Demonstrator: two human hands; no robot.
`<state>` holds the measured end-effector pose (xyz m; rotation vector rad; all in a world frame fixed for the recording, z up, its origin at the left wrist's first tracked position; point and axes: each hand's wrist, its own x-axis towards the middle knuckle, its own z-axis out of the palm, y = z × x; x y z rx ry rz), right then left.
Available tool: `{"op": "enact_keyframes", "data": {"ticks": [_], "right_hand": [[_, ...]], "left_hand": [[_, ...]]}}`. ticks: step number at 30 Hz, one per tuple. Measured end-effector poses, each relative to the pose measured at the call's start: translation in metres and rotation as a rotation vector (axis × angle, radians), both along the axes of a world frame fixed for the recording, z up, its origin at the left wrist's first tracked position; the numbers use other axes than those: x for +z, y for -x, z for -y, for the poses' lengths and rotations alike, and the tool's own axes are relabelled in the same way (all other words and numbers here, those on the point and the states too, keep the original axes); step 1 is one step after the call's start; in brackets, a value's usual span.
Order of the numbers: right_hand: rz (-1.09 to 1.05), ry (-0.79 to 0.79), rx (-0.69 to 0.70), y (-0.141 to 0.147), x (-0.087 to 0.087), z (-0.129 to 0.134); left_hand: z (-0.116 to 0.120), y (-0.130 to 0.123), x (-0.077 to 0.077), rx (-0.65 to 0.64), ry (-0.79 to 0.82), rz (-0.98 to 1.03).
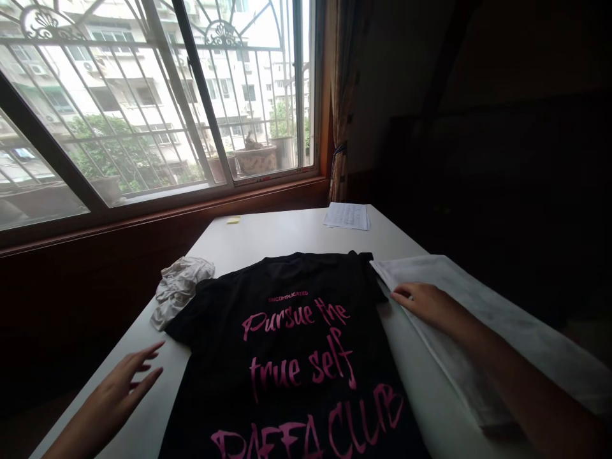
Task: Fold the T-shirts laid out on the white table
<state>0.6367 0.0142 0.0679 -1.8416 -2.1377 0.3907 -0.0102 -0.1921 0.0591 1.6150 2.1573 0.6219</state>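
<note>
A black T-shirt (306, 331) with pink lettering lies spread flat on the white table, its collar toward the far side and its lower part running out of view. My left hand (125, 386) hovers at the table's left side, fingers spread and holding nothing, just short of the shirt's left sleeve (184, 322). On the other side, my right hand (421, 303) is over the edge of a white cloth (444, 274), fingers loosely bent. Its fingertips point at the shirt's right sleeve (377, 287), and I see nothing gripped in them.
A crumpled white cloth (184, 287) sits at the left edge, partly against the black sleeve. Papers (348, 216) and a small yellow note (233, 220) lie at the far end of the table (277, 233). Beyond are a barred window (157, 95) and a tied curtain (340, 127).
</note>
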Motion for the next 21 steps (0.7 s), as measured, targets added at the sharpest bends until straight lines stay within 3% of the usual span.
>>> {"op": "enact_keyframes", "data": {"ticks": [5,10,15,21], "right_hand": [[0.225,0.038,0.018,0.026,-0.013,-0.043],[0.228,-0.034,0.167,0.047,-0.032,-0.058],[0.084,-0.076,0.128,0.057,-0.041,-0.062],[-0.189,-0.091,-0.059,0.034,-0.023,-0.060]], "left_hand": [[-0.065,-0.001,-0.016,-0.008,-0.122,-0.234],[-0.095,-0.009,-0.029,-0.040,-0.127,-0.272],[-0.103,-0.003,-0.040,-0.032,-0.057,-0.120],[-0.078,0.020,-0.033,0.009,-0.002,-0.011]]}}
